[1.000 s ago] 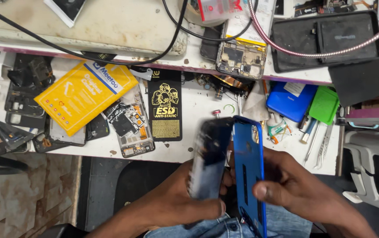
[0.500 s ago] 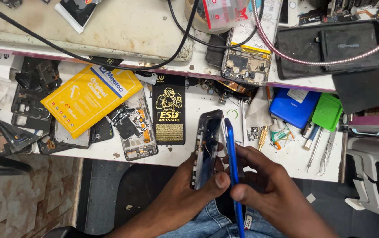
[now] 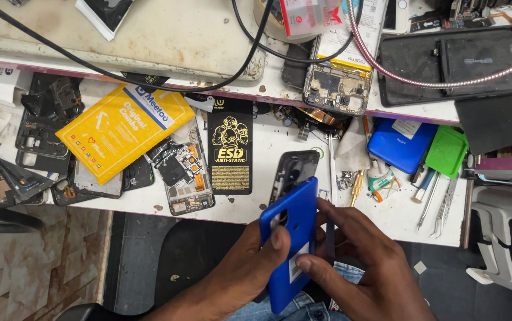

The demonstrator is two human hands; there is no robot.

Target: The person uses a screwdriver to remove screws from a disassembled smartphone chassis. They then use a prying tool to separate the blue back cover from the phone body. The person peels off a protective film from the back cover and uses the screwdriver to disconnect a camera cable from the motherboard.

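1. Head view, hands: the left hand [image 3: 250,267] is closed around the lower left edge of a glossy blue plastic phone back cover [image 3: 288,244], its thumb pressed flat on the cover's face just below the camera cutout. The right hand [image 3: 357,267] pinches the cover's right edge, forefinger lying across a small white sticker; it seems also to hold a thin dark tool upright against that edge, though the view is too poor to be sure.
2. Head view, phone: the blue cover is tilted, lifted above the person's lap at the near edge of the white workbench [image 3: 387,220]. Just behind its top, touching it, stands a dark grey opened phone body [image 3: 294,169].
3. Head view, bench: to the left lie a black anti-static mat with a gold figure [image 3: 230,148], a yellow padded packet [image 3: 122,128] and a stripped phone frame with exposed boards [image 3: 187,178]. To the right lie a blue phone shell [image 3: 401,145], a green plastic card [image 3: 446,151] and metal tweezers [image 3: 440,205].
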